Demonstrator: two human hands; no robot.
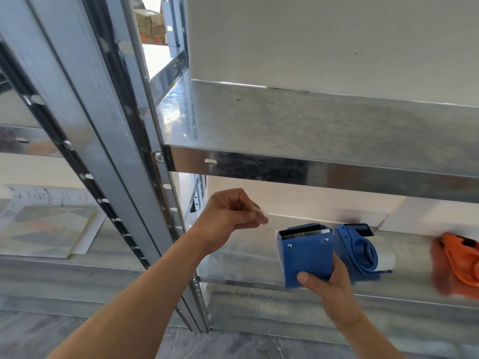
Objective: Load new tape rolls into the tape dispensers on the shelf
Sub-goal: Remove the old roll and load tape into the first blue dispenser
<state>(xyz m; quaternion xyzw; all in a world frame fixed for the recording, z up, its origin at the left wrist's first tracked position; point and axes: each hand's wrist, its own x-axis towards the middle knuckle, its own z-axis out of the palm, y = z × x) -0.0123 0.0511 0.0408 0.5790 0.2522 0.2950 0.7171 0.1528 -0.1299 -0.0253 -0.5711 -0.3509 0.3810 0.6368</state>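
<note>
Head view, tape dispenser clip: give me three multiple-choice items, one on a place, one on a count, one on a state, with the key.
1. Where is the orange dispenser?
A. on the lower shelf, right of the blue ones
B. on the floor
C. on the upper shelf

2. How many blue dispensers show?
A. one
B. two
C. three

3. What does the left hand do?
A. lies flat on the shelf
B. grips the orange dispenser
C. pinches a pale strip

Key:
1 A: it lies on the lower shelf at the picture's right edge.
2 B: the held blue dispenser is in the right hand, and a second blue dispenser lies on the shelf beside it.
3 C: its fingertips are closed on the strip.
</note>
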